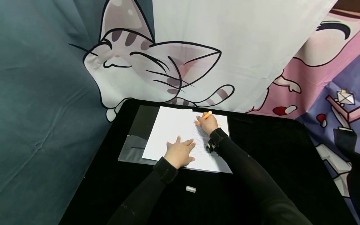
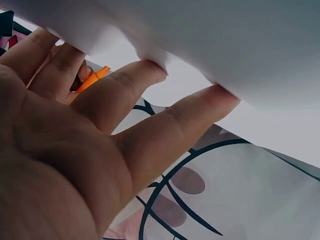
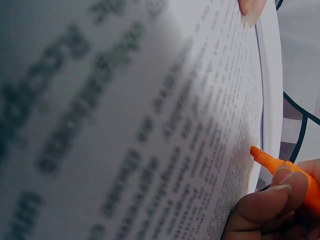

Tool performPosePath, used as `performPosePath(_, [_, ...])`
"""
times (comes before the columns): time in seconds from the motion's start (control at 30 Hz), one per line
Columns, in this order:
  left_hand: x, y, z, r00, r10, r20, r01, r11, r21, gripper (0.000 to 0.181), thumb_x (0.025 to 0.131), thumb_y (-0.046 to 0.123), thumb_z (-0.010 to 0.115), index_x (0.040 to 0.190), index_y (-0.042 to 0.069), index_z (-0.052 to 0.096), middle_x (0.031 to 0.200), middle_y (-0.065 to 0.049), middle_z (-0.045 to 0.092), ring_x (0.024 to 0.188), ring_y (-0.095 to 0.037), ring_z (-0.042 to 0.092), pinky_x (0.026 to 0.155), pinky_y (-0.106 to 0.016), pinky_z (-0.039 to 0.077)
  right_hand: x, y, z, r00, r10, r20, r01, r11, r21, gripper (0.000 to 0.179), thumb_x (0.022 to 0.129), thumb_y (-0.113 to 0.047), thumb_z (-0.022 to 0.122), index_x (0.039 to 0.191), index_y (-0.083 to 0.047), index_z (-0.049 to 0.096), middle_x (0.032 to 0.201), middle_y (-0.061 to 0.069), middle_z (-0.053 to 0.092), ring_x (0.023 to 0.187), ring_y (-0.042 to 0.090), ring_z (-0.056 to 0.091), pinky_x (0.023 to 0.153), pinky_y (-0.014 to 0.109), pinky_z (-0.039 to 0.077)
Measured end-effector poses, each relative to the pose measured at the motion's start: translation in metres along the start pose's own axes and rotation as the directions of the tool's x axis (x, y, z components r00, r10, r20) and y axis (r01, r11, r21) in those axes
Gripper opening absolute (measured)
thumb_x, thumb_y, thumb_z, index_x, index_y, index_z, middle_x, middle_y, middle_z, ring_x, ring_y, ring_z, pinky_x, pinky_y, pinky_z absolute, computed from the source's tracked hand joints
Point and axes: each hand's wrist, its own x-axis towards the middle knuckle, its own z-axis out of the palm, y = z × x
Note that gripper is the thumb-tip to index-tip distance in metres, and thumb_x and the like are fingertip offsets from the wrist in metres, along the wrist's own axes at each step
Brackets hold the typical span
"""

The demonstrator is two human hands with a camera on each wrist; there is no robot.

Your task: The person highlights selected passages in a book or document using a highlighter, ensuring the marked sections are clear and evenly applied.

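An open booklet of white paper (image 1: 171, 126) lies on the table, its left page blank and its right page (image 3: 165, 135) printed with lines of text. My right hand (image 1: 210, 125) pinches an orange highlighter (image 3: 270, 162), its tip right at the text near the top of the right page. A few orange-yellow marks show there. With fingers spread, my left hand (image 1: 178, 153) rests on the lower part of the booklet near the middle fold. In the left wrist view its fingertips (image 2: 227, 97) press on the paper.
Beneath the booklet, a dark, clear-edged folder (image 1: 135, 150) sticks out on the left. A small pale cylinder (image 1: 190, 189) lies on the black-covered table (image 1: 261, 140) near me. Behind the table hangs a cloth (image 1: 247, 56) with cartoon cats.
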Motion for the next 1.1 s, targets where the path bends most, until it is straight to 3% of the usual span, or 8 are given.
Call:
performPosePath(0.43, [0.001, -0.001, 0.001, 1.0, -0.001, -0.01, 0.001, 1.0, -0.002, 0.07, 0.103, 0.059, 0.079, 0.166, 0.032, 0.061, 0.179, 0.013, 0.05, 0.164, -0.05, 0.049, 0.114, -0.087, 0.05, -0.001, 0.0, -0.005, 0.999, -0.047, -0.015, 0.045, 0.992, -0.117, 0.037, 0.108, -0.018, 0.065, 0.074, -0.018, 0.05, 0.063, -0.004, 0.05, 0.061, 0.018, 0.047, 0.062, 0.029, 0.039])
performPosePath(0.7, [0.014, -0.008, 0.023, 0.999, 0.01, -0.042, -0.012, 0.999, -0.048, 0.074, 0.101, 0.059, 0.08, 0.167, 0.032, 0.059, 0.18, 0.013, 0.048, 0.166, -0.053, 0.043, 0.114, -0.092, 0.044, 0.0, 0.0, -0.008, 0.999, -0.042, -0.004, 0.041, 0.986, -0.163, 0.031, 0.107, -0.018, 0.064, 0.079, -0.015, 0.051, 0.065, -0.002, 0.049, 0.062, 0.019, 0.047, 0.063, 0.032, 0.041])
performPosePath(0.83, [0.017, -0.01, 0.027, 0.999, 0.011, -0.037, -0.012, 0.999, -0.044, 0.074, 0.101, 0.059, 0.08, 0.167, 0.032, 0.06, 0.18, 0.013, 0.048, 0.166, -0.052, 0.044, 0.114, -0.091, 0.045, 0.027, 0.031, -0.003, 0.998, -0.064, -0.009, 0.061, 0.984, -0.167, 0.03, 0.102, -0.025, 0.065, 0.076, -0.019, 0.052, 0.062, -0.003, 0.048, 0.061, 0.021, 0.049, 0.06, 0.032, 0.041])
performPosePath(0.93, [0.019, -0.012, 0.03, 0.999, 0.01, -0.036, -0.012, 0.999, -0.052, 0.074, 0.101, 0.059, 0.081, 0.167, 0.032, 0.06, 0.18, 0.013, 0.048, 0.166, -0.052, 0.043, 0.114, -0.092, 0.044, 0.038, 0.049, 0.0, 0.993, -0.118, -0.025, 0.112, 0.979, -0.17, 0.03, 0.097, -0.028, 0.067, 0.071, -0.024, 0.051, 0.058, -0.005, 0.047, 0.059, 0.019, 0.048, 0.057, 0.032, 0.039])
performPosePath(0.97, [0.02, -0.013, 0.031, 0.999, 0.011, -0.04, -0.013, 0.998, -0.062, 0.074, 0.101, 0.058, 0.081, 0.167, 0.032, 0.06, 0.18, 0.013, 0.047, 0.166, -0.053, 0.042, 0.114, -0.093, 0.043, 0.034, 0.045, -0.002, 0.992, -0.124, -0.018, 0.119, 0.979, -0.167, 0.031, 0.098, -0.028, 0.068, 0.072, -0.022, 0.051, 0.059, -0.004, 0.049, 0.059, 0.02, 0.048, 0.058, 0.033, 0.039])
performPosePath(1.1, [0.01, -0.006, 0.014, 1.0, 0.004, -0.027, -0.006, 0.999, -0.047, 0.072, 0.102, 0.056, 0.082, 0.165, 0.03, 0.062, 0.179, 0.012, 0.05, 0.164, -0.052, 0.046, 0.113, -0.091, 0.046, 0.028, 0.039, -0.006, 0.991, -0.13, -0.018, 0.126, 0.98, -0.152, 0.03, 0.097, -0.025, 0.067, 0.071, -0.021, 0.051, 0.057, -0.001, 0.053, 0.057, 0.021, 0.048, 0.058, 0.035, 0.038])
